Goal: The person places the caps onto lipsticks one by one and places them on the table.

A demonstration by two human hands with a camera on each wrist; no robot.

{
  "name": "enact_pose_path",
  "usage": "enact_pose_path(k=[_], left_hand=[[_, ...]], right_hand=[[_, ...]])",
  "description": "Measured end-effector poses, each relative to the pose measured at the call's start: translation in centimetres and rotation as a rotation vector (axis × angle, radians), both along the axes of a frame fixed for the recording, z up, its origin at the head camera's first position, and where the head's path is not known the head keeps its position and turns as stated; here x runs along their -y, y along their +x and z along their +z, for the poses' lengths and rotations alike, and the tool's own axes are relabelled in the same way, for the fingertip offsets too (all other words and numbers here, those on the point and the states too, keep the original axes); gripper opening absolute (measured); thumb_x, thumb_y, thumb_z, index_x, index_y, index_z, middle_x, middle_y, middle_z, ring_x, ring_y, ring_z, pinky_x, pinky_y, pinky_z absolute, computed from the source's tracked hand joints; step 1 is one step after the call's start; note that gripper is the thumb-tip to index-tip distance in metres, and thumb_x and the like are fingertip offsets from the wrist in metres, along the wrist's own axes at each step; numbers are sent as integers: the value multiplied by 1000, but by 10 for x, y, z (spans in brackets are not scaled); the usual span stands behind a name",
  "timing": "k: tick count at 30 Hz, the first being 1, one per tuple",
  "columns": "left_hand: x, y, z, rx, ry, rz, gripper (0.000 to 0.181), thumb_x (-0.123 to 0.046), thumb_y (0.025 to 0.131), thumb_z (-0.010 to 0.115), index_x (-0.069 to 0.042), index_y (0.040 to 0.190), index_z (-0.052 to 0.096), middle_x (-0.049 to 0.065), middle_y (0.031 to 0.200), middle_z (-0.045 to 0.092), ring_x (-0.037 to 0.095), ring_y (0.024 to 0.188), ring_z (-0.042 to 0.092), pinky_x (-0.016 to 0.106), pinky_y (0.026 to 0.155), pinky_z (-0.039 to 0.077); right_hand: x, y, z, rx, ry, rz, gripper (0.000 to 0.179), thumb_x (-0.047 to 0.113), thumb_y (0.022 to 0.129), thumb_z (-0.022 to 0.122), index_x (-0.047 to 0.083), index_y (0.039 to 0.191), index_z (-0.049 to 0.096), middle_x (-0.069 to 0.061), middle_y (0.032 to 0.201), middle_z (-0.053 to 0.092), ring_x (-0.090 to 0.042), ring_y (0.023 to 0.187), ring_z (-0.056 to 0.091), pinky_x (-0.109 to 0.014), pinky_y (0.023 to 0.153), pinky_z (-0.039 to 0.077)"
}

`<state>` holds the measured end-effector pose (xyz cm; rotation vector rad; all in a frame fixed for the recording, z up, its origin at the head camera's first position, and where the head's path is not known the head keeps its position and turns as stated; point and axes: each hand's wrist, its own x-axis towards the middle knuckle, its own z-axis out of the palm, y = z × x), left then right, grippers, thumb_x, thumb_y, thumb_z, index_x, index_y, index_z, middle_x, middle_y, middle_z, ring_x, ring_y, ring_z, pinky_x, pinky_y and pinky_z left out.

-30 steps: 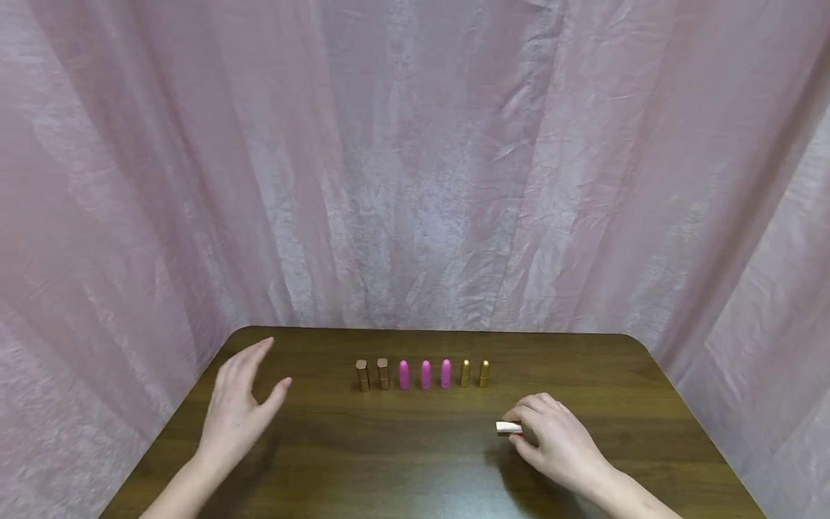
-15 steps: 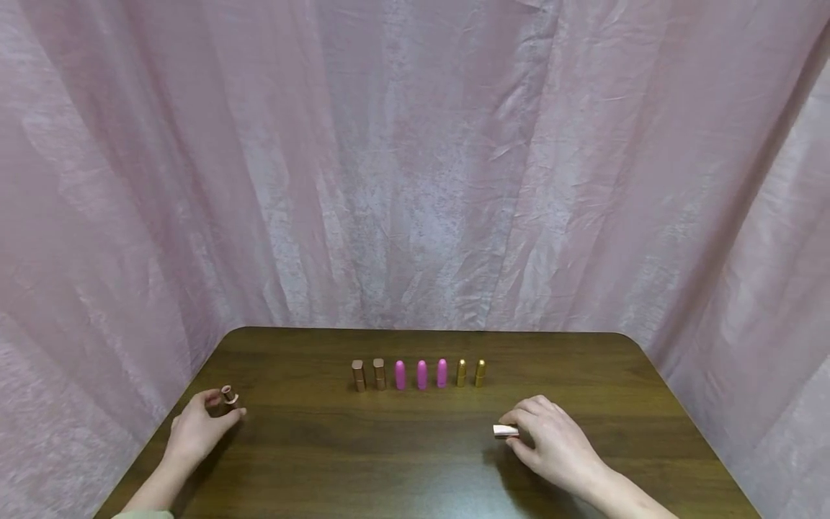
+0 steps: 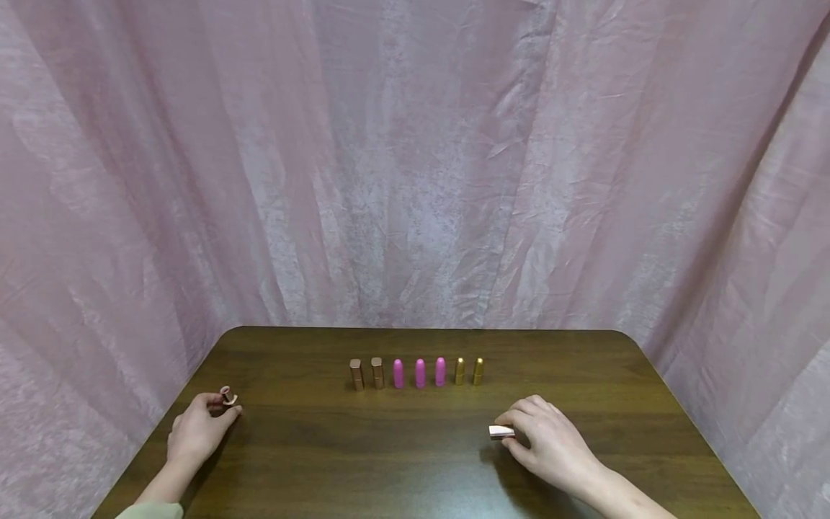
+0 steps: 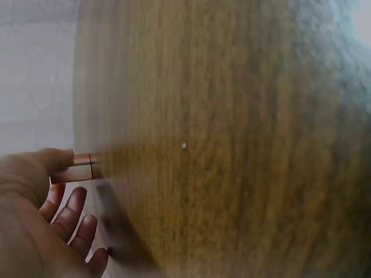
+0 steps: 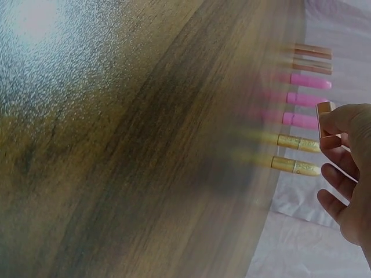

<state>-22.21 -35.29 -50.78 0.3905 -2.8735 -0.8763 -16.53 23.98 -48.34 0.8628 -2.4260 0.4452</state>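
At the table's left side my left hand (image 3: 197,429) pinches a rose-gold lipstick base (image 3: 228,396) between thumb and fingers, its narrow inner tube showing at the top. In the left wrist view the thumb lies along the metallic lipstick base (image 4: 72,172), close to the tabletop. My right hand (image 3: 547,440) holds a rose-gold lipstick cap (image 3: 501,432) over the right part of the table, pointing left. The right wrist view has this cap (image 5: 323,130) between thumb and fingers; the other fingers are loosely bent.
A row of upright lipstick tubes stands mid-table: two brown-copper tubes (image 3: 357,375), three pink tubes (image 3: 420,374) and two gold tubes (image 3: 478,372). Pink curtains (image 3: 415,180) hang behind and beside the brown wooden table (image 3: 363,461).
My left hand has moved down and left from a spread pose, and the lipstick base now shows in its fingers. The right hand keeps its hold on the cap. The view has shifted slightly.
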Motion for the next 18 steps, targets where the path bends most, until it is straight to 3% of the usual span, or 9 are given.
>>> enact_pose_path(k=[5, 10, 18], left_hand=[[0, 0, 1, 13, 2, 1, 67, -49, 98, 63, 4, 136, 51, 26, 136, 59, 60, 119, 44, 71, 92, 33], [-2, -1, 1, -2, -1, 1, 60, -45, 98, 64, 3, 132, 55, 28, 137, 57, 59, 118, 47, 68, 88, 38], [-32, 5, 15, -101, -29, -148, 41, -27, 93, 70, 2, 119, 60, 27, 120, 66, 44, 95, 66, 55, 69, 51]], right_hand=[[1, 0, 0, 1, -4, 0, 33, 16, 69, 91, 27, 95, 75, 19, 96, 65, -7, 94, 59, -36, 78, 52], [2, 0, 0, 5, 0, -8, 32, 17, 70, 91, 27, 96, 75, 18, 96, 66, -7, 94, 59, -37, 78, 52], [-1, 0, 2, 21, 9, -33, 33, 17, 70, 92, 26, 96, 75, 17, 97, 66, -8, 95, 60, -38, 80, 52]])
